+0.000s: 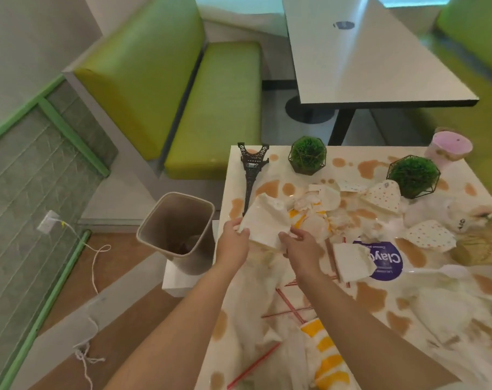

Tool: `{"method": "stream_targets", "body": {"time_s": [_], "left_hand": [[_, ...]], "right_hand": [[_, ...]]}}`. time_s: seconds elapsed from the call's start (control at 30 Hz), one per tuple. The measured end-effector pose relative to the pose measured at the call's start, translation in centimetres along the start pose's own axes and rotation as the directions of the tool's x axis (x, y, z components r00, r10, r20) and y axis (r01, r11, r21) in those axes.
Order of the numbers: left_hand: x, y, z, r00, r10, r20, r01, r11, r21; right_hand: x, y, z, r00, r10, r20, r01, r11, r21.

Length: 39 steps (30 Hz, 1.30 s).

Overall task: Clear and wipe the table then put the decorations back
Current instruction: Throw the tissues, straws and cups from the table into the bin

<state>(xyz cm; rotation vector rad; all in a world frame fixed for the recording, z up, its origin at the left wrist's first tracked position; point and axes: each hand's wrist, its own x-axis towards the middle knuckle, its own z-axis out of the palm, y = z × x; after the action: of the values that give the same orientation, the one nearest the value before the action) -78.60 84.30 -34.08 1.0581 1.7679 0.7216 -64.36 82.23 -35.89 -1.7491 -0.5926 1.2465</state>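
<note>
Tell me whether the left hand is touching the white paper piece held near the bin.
Touching. The head view shows the left hand with its fingers curled on the left edge of the white paper piece, while the right hand holds its lower right edge.

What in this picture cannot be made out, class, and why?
- Head view: bottom of the beige plastic waste bin, in shadow.
- Purple round label: text partly covered by a torn white paper piece.
- Items at the stained white table's right edge: blurred, cut off.
- Left hand and right hand hide part of the crumpled white paper.
</note>
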Motion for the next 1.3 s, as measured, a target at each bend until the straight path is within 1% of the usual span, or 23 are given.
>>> {"method": "stream_targets", "body": {"time_s": [0.17, 0.3, 0.43, 0.57, 0.63, 0.7, 0.77, 0.83, 0.87, 0.93, 1.0, 1.07, 1.17, 1.3], "left_hand": [[1.7, -2.8, -5.9, 0.996, -0.020, -0.089, 0.014, 0.998, -0.064], [3.4, -5.3, -10.1, 0.996, -0.024, -0.080, 0.016, 0.995, -0.100], [5.6, -7.9, -13.5, 0.994, -0.049, -0.099, 0.045, 0.998, -0.040], [8.3, -10.2, -16.1, 0.971, -0.135, -0.197, 0.139, 0.990, 0.004], [9.4, -11.3, -17.1, 0.941, -0.204, -0.270, 0.216, 0.976, 0.018], [10.4, -12.2, -17.5, 0.902, -0.304, -0.308, 0.308, 0.951, -0.037], [11.3, -12.9, -17.5, 0.866, -0.420, -0.270, 0.383, 0.906, -0.181], [11.8, -13.4, -17.3, 0.830, -0.526, -0.184, 0.449, 0.827, -0.338], [12.1, -13.7, -17.1, 0.821, -0.556, -0.131, 0.476, 0.793, -0.380], [12.3, -14.0, -16.5, 0.817, -0.573, -0.064, 0.509, 0.768, -0.389], [12.3, -14.1, -15.8, 0.802, -0.596, -0.032, 0.533, 0.740, -0.410], [12.6, -14.2, -14.9, 0.785, -0.619, 0.000, 0.544, 0.690, -0.477], [12.7, -14.1, -14.2, 0.766, -0.643, 0.007, 0.516, 0.609, -0.602], [11.8, -13.7, -13.7, 0.752, -0.659, 0.002, 0.491, 0.558, -0.669]], "right_hand": [[-1.9, -0.4, 6.1, 0.998, -0.002, 0.068, 0.004, 0.999, -0.037], [-2.0, -0.5, 11.1, 0.995, -0.006, 0.099, 0.019, 0.992, -0.126], [-1.3, -0.3, 16.0, 0.991, -0.013, 0.130, 0.038, 0.980, -0.194], [0.0, -0.3, 20.0, 0.993, -0.032, 0.111, 0.062, 0.958, -0.278], [0.7, -0.2, 21.8, 0.993, -0.053, 0.103, 0.084, 0.941, -0.328], [1.2, -0.1, 23.3, 0.991, -0.066, 0.114, 0.105, 0.918, -0.382], [1.4, 0.1, 24.0, 0.990, -0.055, 0.127, 0.105, 0.895, -0.433], [1.5, 0.6, 24.1, 0.990, -0.060, 0.128, 0.112, 0.886, -0.450], [1.4, 0.9, 24.0, 0.989, -0.078, 0.125, 0.126, 0.887, -0.444], [1.4, 1.4, 23.4, 0.985, -0.117, 0.129, 0.162, 0.892, -0.423], [1.4, 1.6, 22.5, 0.980, -0.147, 0.132, 0.189, 0.889, -0.417], [1.3, 1.5, 21.7, 0.976, -0.168, 0.141, 0.214, 0.870, -0.445], [1.3, 1.4, 20.9, 0.974, -0.182, 0.137, 0.225, 0.871, -0.438], [0.9, 1.2, 19.9, 0.974, -0.180, 0.139, 0.223, 0.880, -0.420]]}}
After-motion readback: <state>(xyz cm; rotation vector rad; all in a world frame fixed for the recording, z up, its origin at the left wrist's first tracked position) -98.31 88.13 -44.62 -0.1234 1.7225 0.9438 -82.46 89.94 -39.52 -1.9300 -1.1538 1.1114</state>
